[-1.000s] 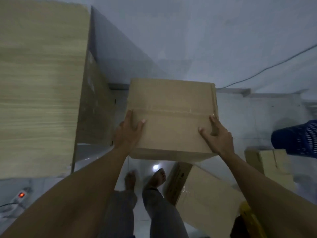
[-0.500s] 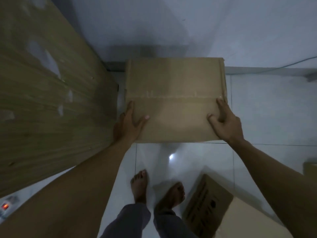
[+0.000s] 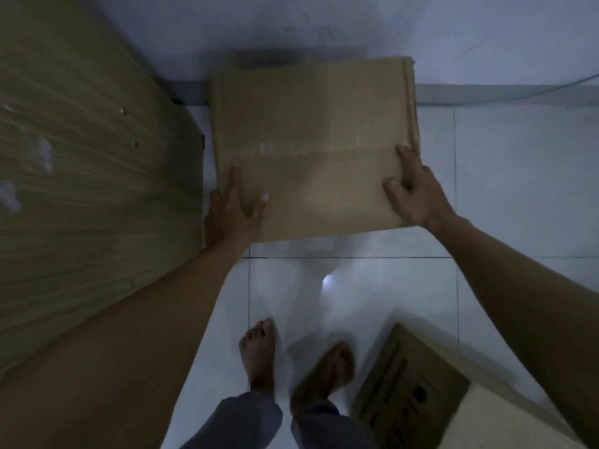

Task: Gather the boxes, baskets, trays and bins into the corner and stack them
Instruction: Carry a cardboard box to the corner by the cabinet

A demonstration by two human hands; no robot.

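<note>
Two hands carry one cardboard box between them: the left hand presses its near left corner, thumb on the top face and fingers down the side, and the right hand presses the near right corner the same way. Each grip is a flat squeeze against the box rather than a closed fist — the palms clamp the box from opposite sides, which suits a wide load with no handles.

The box sits low in the corner, its far edge close to the wall and the baseboard, its left side just beside the wooden cabinet. Whether its bottom already rests on the tiled floor I cannot tell. Tucking it against both surfaces would give a squared base for stacking, I judge.

Room is tight on the left — the left hand is wedged between box and cabinet, so it likely has to slide out toward the person. To the right the floor is open. A second box lies tilted beside the bare feet, near enough to trip on when stepping back.
</note>
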